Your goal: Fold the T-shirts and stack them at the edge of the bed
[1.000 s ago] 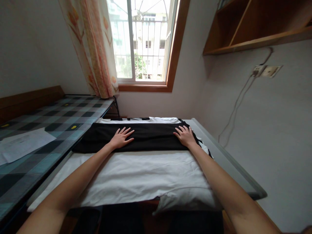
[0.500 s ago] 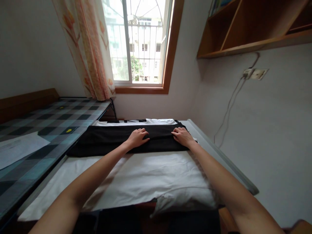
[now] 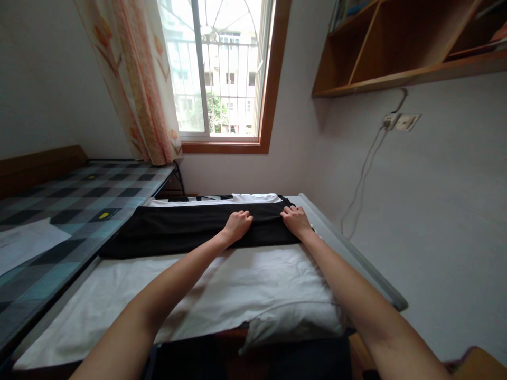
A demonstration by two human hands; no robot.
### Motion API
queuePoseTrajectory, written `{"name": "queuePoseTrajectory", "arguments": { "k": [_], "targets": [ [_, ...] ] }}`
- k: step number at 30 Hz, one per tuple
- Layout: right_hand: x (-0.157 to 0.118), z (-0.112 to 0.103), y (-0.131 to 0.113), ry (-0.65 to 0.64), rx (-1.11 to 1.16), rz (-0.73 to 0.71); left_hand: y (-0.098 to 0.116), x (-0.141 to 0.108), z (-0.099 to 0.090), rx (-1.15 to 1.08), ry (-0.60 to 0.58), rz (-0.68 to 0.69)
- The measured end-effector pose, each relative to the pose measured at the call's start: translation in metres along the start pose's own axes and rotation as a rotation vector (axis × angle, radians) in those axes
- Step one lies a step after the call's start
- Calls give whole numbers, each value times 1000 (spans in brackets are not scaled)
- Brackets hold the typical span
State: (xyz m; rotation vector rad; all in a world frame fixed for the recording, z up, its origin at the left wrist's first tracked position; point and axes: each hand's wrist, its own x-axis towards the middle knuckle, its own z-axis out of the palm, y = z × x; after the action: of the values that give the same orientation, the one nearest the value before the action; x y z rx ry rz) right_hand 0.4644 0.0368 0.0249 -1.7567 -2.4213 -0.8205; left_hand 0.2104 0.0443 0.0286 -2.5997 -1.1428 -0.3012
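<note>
A black garment (image 3: 158,229), folded into a long strip, lies across the table in front of me; its exact kind is unclear. My left hand (image 3: 238,224) rests on its middle-right part with fingers curled into the cloth. Close to its right end, my right hand (image 3: 295,219) has its fingers bent and closed on the fabric. A spread white garment (image 3: 241,285) lies under and nearer than the black one, its sleeve-like corner hanging over the front edge. Beyond the black strip, white cloth with black patches (image 3: 253,198) shows. My fingertips are partly hidden.
The grey table edge (image 3: 356,258) runs along the right, near the wall. On the left stands a bed with a checked mattress (image 3: 119,184) and a paper sheet (image 3: 27,243). A wooden shelf (image 3: 380,74) and cables (image 3: 362,174) are on the right wall.
My left hand has slid right along the black garment, closer to my right hand, and its fingers have curled in. My right hand stays near the garment's right end. The view has turned slightly right.
</note>
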Motion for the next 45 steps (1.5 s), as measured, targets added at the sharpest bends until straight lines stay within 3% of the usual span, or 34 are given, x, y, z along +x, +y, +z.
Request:
{"name": "queuePoseTrajectory", "arguments": {
  "k": [9, 31, 45],
  "targets": [
    [2, -2, -5, 8, -26, 55, 1, 0, 3, 41, 71, 20],
    [3, -6, -8, -74, -21, 111, 4, -3, 3, 14, 28, 10],
    [2, -4, -8, -62, -4, 113, 3, -3, 4, -8, 26, -8]
  ]
}}
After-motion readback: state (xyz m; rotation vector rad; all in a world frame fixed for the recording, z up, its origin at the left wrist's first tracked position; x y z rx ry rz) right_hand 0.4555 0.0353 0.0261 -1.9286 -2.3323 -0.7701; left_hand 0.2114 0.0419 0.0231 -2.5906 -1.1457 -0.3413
